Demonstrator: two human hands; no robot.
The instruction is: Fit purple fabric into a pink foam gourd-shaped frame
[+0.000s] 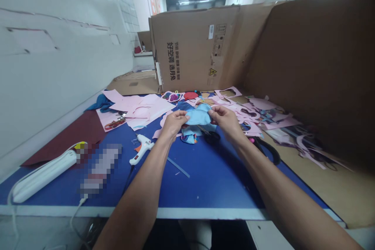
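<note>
A light-blue cloth piece (pixel 199 115), rounded in outline, is stretched between both hands above the blue table. My left hand (pixel 175 123) pinches its left edge between thumb and fingers. At the opposite edge, my right hand (pixel 225 118) has a similar pinch grip. Just beneath lie dark-handled scissors (pixel 211 136), partly covered by the cloth, and a small blue piece with a multicoloured patch (pixel 190 137). A white glue gun (pixel 141 149) rests on the table left of my left forearm, and a thin glue stick (pixel 178 167) lies between my arms.
Pink sheets (pixel 140 111) and a maroon sheet (pixel 70 136) cover the left side. Pink offcuts (pixel 263 105) are heaped at the right. A white power strip (pixel 43 175) with cables sits front left. A large cardboard box (pixel 193 54) walls off the back and right.
</note>
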